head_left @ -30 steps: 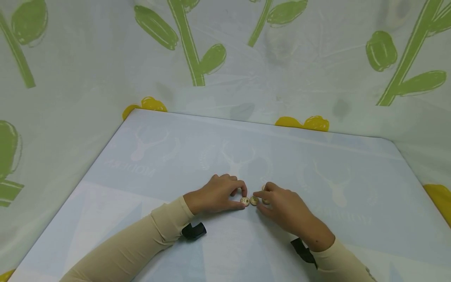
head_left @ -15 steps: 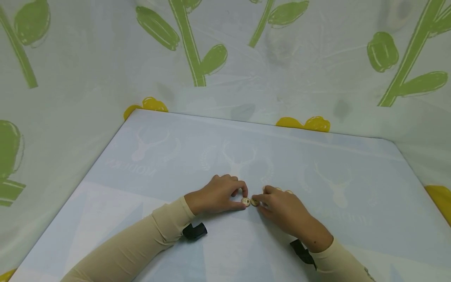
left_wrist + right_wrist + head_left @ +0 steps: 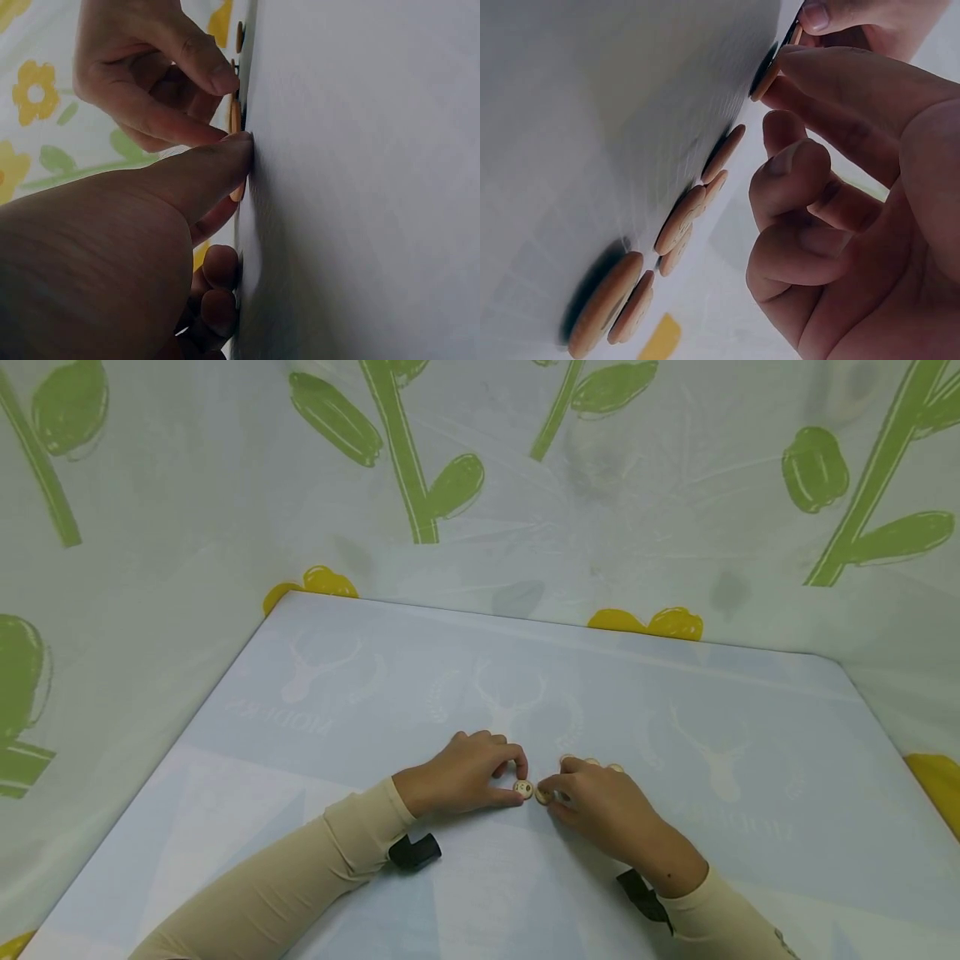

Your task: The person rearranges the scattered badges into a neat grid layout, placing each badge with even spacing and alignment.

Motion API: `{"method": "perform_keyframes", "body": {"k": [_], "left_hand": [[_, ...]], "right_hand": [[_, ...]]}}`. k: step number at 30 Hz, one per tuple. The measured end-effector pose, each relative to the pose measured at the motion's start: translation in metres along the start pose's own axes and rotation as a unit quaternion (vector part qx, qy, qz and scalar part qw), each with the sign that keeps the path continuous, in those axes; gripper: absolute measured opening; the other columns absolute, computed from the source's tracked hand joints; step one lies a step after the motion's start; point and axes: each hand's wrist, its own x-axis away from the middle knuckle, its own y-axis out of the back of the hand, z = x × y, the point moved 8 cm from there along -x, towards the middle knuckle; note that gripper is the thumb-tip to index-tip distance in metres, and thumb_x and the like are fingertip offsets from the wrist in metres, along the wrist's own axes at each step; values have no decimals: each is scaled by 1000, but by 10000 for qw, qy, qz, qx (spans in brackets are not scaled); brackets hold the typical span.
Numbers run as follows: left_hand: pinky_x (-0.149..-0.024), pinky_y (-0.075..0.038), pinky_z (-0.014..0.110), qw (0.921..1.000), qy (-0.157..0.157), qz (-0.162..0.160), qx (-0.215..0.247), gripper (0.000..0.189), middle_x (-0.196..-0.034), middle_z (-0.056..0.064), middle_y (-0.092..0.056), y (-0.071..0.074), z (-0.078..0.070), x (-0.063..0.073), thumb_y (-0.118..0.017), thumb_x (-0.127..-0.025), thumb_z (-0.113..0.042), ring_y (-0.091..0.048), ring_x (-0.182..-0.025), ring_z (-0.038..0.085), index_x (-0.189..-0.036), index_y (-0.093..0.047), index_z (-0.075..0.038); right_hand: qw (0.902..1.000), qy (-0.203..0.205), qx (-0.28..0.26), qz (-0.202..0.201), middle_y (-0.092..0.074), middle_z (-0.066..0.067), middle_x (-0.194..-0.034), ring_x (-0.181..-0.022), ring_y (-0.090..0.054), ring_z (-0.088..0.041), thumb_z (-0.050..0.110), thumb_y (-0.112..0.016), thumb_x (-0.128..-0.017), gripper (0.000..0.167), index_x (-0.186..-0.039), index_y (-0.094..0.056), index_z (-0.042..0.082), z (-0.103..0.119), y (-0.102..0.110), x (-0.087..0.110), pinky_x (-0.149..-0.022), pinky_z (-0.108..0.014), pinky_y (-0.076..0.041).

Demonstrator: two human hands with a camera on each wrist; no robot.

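In the head view my left hand (image 3: 468, 777) pinches a small round wooden disc (image 3: 522, 789) with dark markings between thumb and index finger. Just right of it, my right hand (image 3: 607, 806) pinches a second wooden disc (image 3: 765, 81) the same way. Both discs stay at the tabletop, edges close together. Seen from the right wrist, the other fingers of my right hand curl toward the palm without a disc. More wooden discs (image 3: 681, 219) lie beside that hand, partly hidden by it in the head view.
A pale blue-and-white cloth with deer prints covers the table (image 3: 420, 677). Behind it hangs a white curtain (image 3: 517, 527) with green leaves and yellow shapes. Black straps (image 3: 414, 852) sit at both wrists. In the right wrist view a larger-looking disc (image 3: 604, 307) lies nearest the camera.
The right hand's disc has shifted slightly toward me, and its fingers now cover more of it. A disc seen under that hand earlier is hidden now. My left hand stays nearly still.
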Motion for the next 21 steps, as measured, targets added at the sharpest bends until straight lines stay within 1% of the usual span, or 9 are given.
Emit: {"method": "perform_keyframes", "body": {"k": [5,10,13,17,21], "left_hand": [[-74,-33,33,10000,-5,-5,4,18,-78,-11,-49,0,0,0,-75,-88,-43,-47,-80,7,-100,-64,-33],[-74,-33,33,10000,7,16,3,18,-78,-11,-50,-1,0,-1,-74,-89,-44,-47,-80,7,-100,-64,-33],[-74,-33,33,10000,13,28,-16,18,-78,-11,-50,-2,0,-1,-74,-89,-45,-47,-80,7,-100,-65,-33],[-73,-34,33,10000,19,30,-15,18,-78,-11,-50,-1,-1,-1,-74,-88,-45,-47,-79,7,-99,-65,-33],[-74,-34,33,10000,65,26,24,18,-78,-10,-51,-1,0,0,-75,-88,-44,-47,-80,7,-99,-65,-33]], "right_hand": [[10000,-25,-46,-23,-52,12,-75,-62,-43,-4,21,-84,-81,13,-92,-79,27,-1,-1,0,-57,-26,-32],[10000,-25,45,-5,-52,11,-75,-65,-44,-6,25,-82,-82,11,-92,-77,24,-1,-3,0,-57,-27,-32],[9999,-31,51,81,-51,11,-75,-65,-43,-7,25,-80,-84,9,-91,-74,23,0,-4,0,-58,-28,-31],[9995,-63,-179,261,-52,13,-71,-63,-43,-5,21,-78,-85,9,-89,-70,20,0,-6,-1,-57,-26,-34],[9985,-35,-395,373,-53,12,-69,-61,-44,-2,16,-78,-83,12,-87,-66,19,0,-7,-1,-55,-22,-37]]}}
